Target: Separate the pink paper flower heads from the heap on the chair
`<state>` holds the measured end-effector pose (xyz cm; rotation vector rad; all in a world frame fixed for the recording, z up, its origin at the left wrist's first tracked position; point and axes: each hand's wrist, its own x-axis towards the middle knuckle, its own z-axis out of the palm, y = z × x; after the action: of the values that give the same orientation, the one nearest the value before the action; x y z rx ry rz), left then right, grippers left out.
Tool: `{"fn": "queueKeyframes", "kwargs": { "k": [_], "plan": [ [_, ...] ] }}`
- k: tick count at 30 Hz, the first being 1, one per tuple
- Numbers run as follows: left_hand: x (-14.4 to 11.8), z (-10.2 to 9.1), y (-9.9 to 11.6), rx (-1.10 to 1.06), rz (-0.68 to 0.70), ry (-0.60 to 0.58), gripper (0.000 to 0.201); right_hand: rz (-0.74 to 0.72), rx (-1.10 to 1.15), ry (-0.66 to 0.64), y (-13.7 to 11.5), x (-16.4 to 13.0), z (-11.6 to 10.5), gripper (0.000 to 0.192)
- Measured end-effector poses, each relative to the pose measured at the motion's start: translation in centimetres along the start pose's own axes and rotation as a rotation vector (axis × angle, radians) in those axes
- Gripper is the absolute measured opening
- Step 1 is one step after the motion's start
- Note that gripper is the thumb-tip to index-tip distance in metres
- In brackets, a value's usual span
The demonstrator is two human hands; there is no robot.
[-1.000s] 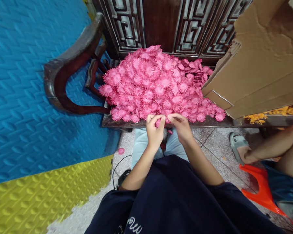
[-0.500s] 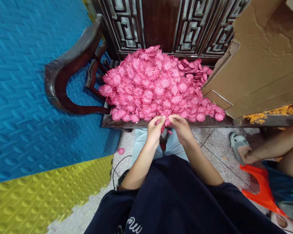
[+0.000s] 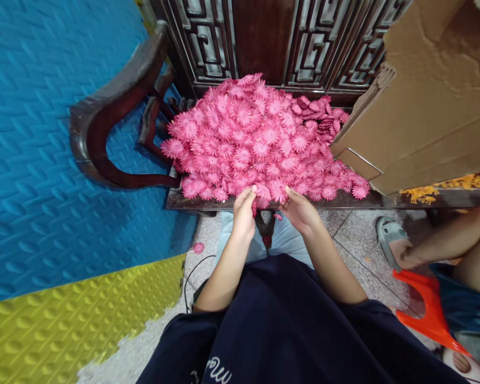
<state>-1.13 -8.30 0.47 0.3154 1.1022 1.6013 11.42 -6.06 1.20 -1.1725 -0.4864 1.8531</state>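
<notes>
A big heap of pink artificial flower heads [image 3: 244,138] covers the dark wooden bench seat [image 3: 208,204]. My left hand [image 3: 245,213] is at the heap's front edge, thumb and fingers pinched together. A pink flower piece [image 3: 254,208] shows beside its fingertips, mostly hidden by them. My right hand [image 3: 302,213] is a little to the right, palm turned inward and fingers loosely apart. Its thumb tip reaches the edge of a round pink flower head [image 3: 278,191]; whether it touches that flower I cannot tell.
A curved wooden armrest [image 3: 120,101] bounds the left side, beside blue foam matting [image 3: 36,160]. To the right stands a cardboard box [image 3: 436,106], with orange pieces [image 3: 420,194] near it. Another person's leg [image 3: 452,234] is beside a red plastic stool [image 3: 424,304]. One flower [image 3: 198,248] lies on the floor.
My hands have moved apart from their pinch close together, the left one shifting left. My right fingers have loosened, and pink flower heads now show between the hands.
</notes>
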Motion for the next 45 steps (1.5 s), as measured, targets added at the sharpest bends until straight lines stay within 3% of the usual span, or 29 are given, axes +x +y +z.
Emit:
{"fn": "queueKeyframes", "kwargs": {
  "k": [4, 9, 13, 17, 21, 24, 27, 31, 35, 37, 40, 43, 45],
  "plan": [
    [0.3, -0.3, -1.1, 0.072, 0.148, 0.111, 0.017, 0.010, 0.019, 0.016, 0.1, 0.2, -0.1, 0.029],
    [0.8, -1.5, -3.8, 0.137, 0.091, 0.182, 0.019, -0.128, -0.138, 0.009, -0.5, 0.2, 0.0, 0.028],
    [0.6, -2.7, -6.0, 0.179, -0.043, 0.185, 0.019, -0.491, -0.365, 0.009, -3.7, 1.8, 1.8, 0.024],
    [0.2, -3.2, -6.4, 0.177, -0.075, 0.169, 0.020, -0.979, -0.681, 0.141, -8.4, 7.0, 4.3, 0.021],
    [0.6, -3.5, -5.3, 0.169, -0.025, 0.180, 0.019, -1.109, -1.009, 0.166, -11.0, 11.5, 5.2, 0.022],
    [1.1, -4.2, -4.7, 0.175, -0.001, 0.193, 0.018, -1.158, -1.078, 0.210, -10.2, 10.1, 4.7, 0.021],
    [1.4, -5.0, -5.0, 0.193, -0.010, 0.212, 0.018, -1.201, -1.080, 0.315, -6.4, 5.6, 3.0, 0.018],
    [1.4, -5.5, -6.6, 0.201, -0.049, 0.205, 0.020, -1.147, -1.283, 0.226, 1.9, 0.9, -1.5, 0.012],
    [1.3, -5.6, -8.8, 0.208, -0.100, 0.201, 0.024, -0.841, -1.419, 0.458, 8.1, 0.5, -6.4, 0.022],
    [1.4, -5.7, -9.6, 0.215, -0.117, 0.214, 0.025, -0.656, -1.509, 0.556, 9.3, 1.1, -7.9, 0.028],
    [1.6, -5.9, -10.3, 0.221, -0.134, 0.232, 0.025, -0.404, -1.757, 0.467, 9.8, 2.3, -8.8, 0.031],
    [1.6, -5.9, -10.2, 0.214, -0.141, 0.248, 0.025, -0.302, -1.901, 0.318, 10.4, 3.5, -8.7, 0.029],
    [1.5, -5.8, -9.8, 0.202, -0.143, 0.253, 0.025, -0.299, -1.918, 0.294, 10.9, 4.2, -8.6, 0.029]
  ]
}}
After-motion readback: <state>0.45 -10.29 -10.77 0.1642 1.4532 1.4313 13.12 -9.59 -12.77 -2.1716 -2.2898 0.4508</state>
